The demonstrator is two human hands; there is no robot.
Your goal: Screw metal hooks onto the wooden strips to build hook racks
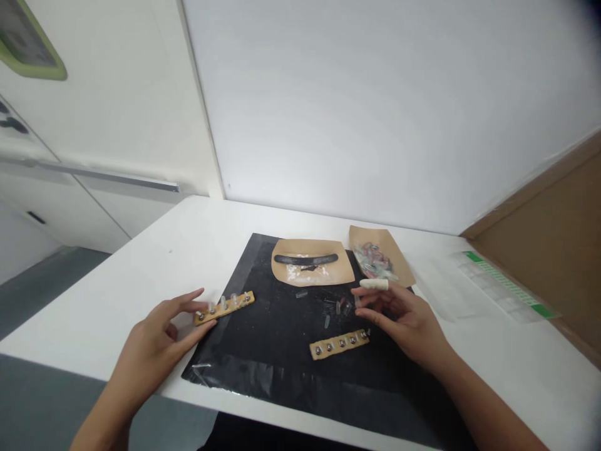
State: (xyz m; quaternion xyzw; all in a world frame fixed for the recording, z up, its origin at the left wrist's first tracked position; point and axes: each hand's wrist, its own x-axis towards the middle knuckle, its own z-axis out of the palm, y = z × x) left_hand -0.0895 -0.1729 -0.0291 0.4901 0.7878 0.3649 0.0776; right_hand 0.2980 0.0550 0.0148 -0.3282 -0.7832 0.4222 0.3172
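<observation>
My left hand (154,341) grips the left end of a tan strip (245,300), thumb at its near edge and fingers behind. Several clear false nail tips (223,303) stand upright along that strip. My right hand (406,316) pinches a clear false nail tip (357,301) between thumb and index finger; a white finger cot (374,284) covers one fingertip. Below and left of this hand lies a second tan strip (335,346) with several round metal studs. Loose clear nail tips (327,321) lie on the black mat (263,338) between the hands.
On the mat's far side, a brown paper sheet (345,272) carries a dark curved nail file (305,259) and white bits. Behind my right hand, another brown tray (399,250) holds a heap of nail tips (374,258). A clear plastic case (498,285) with green edging lies at right.
</observation>
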